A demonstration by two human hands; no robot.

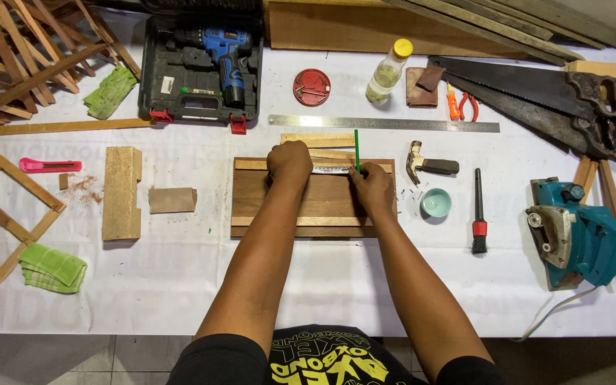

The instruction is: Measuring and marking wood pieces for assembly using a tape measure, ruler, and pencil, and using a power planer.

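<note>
A brown wooden board (314, 203) lies mid-counter (365, 285), its long axis left to right, straight ahead of both hands. A tape measure (331, 170) runs along its far edge. The left hand (289, 162) presses the tape down, fingers curled; the right hand (372, 187) grips an upright green pencil (356, 148) beside it.

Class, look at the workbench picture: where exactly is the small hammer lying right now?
In the head view, the hammer lies on the white table just right of the wooden board, above the small teal bowl and below the long steel ruler.
</note>
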